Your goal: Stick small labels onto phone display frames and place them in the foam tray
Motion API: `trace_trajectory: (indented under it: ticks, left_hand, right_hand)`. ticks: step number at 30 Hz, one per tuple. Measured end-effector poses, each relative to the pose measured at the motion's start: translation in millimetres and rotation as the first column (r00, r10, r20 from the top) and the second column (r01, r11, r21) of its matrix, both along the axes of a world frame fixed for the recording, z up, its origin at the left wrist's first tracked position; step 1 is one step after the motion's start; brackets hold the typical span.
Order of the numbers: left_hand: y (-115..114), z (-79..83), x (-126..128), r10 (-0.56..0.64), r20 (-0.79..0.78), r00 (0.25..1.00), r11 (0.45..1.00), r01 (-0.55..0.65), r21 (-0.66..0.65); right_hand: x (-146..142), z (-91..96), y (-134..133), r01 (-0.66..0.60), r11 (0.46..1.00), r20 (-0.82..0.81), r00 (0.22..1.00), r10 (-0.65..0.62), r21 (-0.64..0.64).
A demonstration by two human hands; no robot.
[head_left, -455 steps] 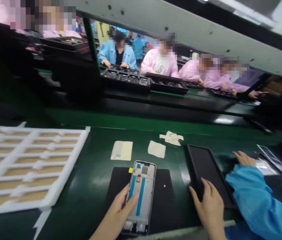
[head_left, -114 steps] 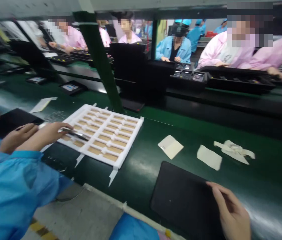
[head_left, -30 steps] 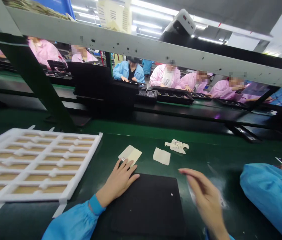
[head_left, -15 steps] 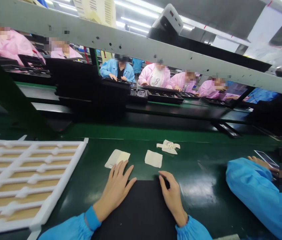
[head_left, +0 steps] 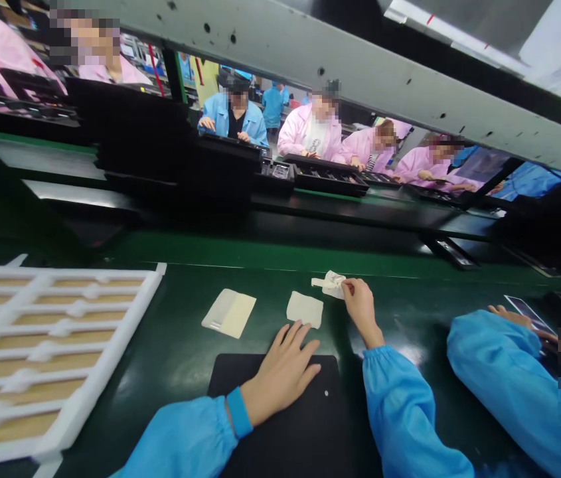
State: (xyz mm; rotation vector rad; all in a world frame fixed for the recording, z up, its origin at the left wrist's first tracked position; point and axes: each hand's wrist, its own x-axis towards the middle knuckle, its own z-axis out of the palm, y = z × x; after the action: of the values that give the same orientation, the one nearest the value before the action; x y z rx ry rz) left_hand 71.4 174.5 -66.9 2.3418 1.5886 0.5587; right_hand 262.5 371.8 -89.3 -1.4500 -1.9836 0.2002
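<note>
My left hand (head_left: 283, 370) lies flat with fingers spread on the far edge of a black mat (head_left: 305, 425), its fingertips near a small cream cloth square (head_left: 305, 309). My right hand (head_left: 360, 307) reaches forward over the green belt and pinches a crumpled white scrap (head_left: 328, 284) between thumb and fingers. A folded cream sheet (head_left: 229, 313) lies to the left of the cloth square.
A white foam tray (head_left: 36, 358) with several tan slots fills the left. A co-worker's blue sleeve (head_left: 504, 378) and hand (head_left: 504, 313) are at the right beside a phone screen (head_left: 529, 311). Black trays (head_left: 324, 176) and several people line the far bench.
My right hand has left the mat and stretched forward to the crumpled white scrap, closing on it. My left hand slid right along the mat's far edge.
</note>
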Motion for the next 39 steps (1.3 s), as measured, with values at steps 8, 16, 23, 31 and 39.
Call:
trace_trajectory:
  ticks: [8,16,23,31,39]
  left_hand:
    - [3.3,-14.9,-4.5,0.014,0.230,0.973,1.000,-0.019,0.020]
    - [10.3,-14.3,-2.0,0.043,0.254,0.966,0.998,-0.052,0.029]
    - [34.3,-10.9,16.7,0.042,0.000,0.999,0.997,-0.042,0.061]
    - [102.2,-25.4,36.6,0.118,-0.069,0.991,0.986,-0.108,0.131]
    - [98.8,-32.5,40.6,0.135,-0.107,0.985,0.980,-0.117,0.162]
  right_hand:
    - [-7.2,-15.8,-12.6,-0.093,0.993,0.135,0.985,0.103,-0.078]
    - [0.4,-10.1,-11.0,-0.204,0.968,0.233,0.944,0.234,-0.144]
    - [4.4,-6.8,-21.4,-0.273,0.949,0.267,0.914,0.306,-0.155]
    - [3.8,-2.1,-20.6,-0.339,0.933,0.307,0.881,0.360,-0.120]
    - [7.0,-8.4,-22.1,-0.284,0.958,0.188,0.939,0.287,-0.046]
